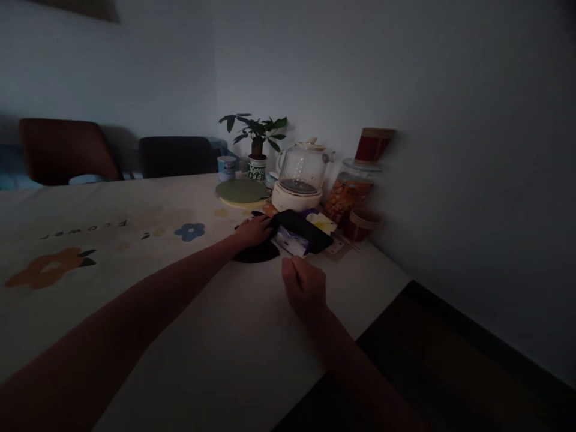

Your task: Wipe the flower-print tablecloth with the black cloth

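Observation:
My left hand [254, 231] reaches across the table and lies on a black, soft-looking item [257, 253], its fingers stretched toward a raised black flap [303, 227]. Whether the flap and the dark item are one piece I cannot tell. Under the flap's near edge shows a shiny, clear-and-white packet [291, 241]. Closer to me, my right hand [306, 283] is closed in a fist just in front of the packet; anything inside its fingers is hidden. The picture is dim and somewhat blurred.
Behind stand a glass kettle [300, 174] on a white base, a potted plant [257, 168], a blue-white tin [226, 168] and a green round mat [242, 191]. Along the wall are a jar of orange-brown pieces [348, 195] and red cups [361, 224]. Chairs [177, 157] line the far side.

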`<state>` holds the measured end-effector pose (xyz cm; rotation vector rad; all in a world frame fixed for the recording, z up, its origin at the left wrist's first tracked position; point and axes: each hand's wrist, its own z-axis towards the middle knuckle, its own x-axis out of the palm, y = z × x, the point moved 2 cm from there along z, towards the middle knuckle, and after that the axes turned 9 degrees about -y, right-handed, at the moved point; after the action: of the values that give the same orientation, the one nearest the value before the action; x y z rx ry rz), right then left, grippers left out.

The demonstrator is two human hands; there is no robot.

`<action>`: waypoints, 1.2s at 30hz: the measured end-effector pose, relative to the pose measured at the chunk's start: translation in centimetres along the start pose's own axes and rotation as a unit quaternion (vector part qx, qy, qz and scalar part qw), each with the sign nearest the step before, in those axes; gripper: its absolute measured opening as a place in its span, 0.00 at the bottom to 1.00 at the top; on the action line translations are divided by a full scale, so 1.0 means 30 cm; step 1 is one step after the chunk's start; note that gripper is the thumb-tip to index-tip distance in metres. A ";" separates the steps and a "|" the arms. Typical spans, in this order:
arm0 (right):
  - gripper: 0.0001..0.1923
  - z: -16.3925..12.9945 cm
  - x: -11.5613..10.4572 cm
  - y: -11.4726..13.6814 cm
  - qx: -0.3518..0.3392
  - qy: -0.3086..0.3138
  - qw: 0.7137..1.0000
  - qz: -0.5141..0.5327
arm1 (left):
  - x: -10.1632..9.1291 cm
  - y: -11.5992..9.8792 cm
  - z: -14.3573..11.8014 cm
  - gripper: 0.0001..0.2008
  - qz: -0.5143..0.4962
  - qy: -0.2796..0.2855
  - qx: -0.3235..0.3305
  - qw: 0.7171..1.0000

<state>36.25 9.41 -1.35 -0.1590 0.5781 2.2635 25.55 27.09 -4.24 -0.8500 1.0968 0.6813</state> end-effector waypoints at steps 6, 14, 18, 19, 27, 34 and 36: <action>0.19 -0.004 0.008 0.004 -0.006 0.015 1.000 -0.002 | -0.022 0.009 -0.116 0.32 0.021 0.038 0.009 0.999; 0.18 -0.001 0.016 -0.006 -0.027 0.033 0.999 -0.009 | -0.027 0.003 -0.031 0.28 0.011 0.021 0.049 0.998; 0.19 -0.004 0.021 -0.011 -0.036 0.041 0.998 -0.018 | -0.030 0.023 -0.015 0.23 -0.001 0.011 0.034 0.999; 0.19 -0.005 0.023 -0.012 -0.037 0.042 0.998 -0.017 | -0.027 0.026 -0.015 0.23 -0.002 0.008 0.032 0.999; 0.19 -0.010 0.030 -0.020 -0.028 0.051 0.998 -0.025 | -0.020 0.118 0.024 0.21 0.006 -0.005 -0.038 0.999; 0.19 -0.011 0.026 -0.023 -0.031 0.042 0.998 -0.026 | -0.115 0.433 -0.044 0.25 0.053 -0.033 -0.205 0.977; 0.19 -0.010 0.026 -0.022 -0.026 0.042 0.998 -0.031 | -0.146 0.514 -0.087 0.28 0.069 -0.033 -0.244 0.967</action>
<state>36.18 10.18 -2.06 -0.2958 0.5499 2.2210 10.27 32.56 -4.44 -1.1649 0.9470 1.1166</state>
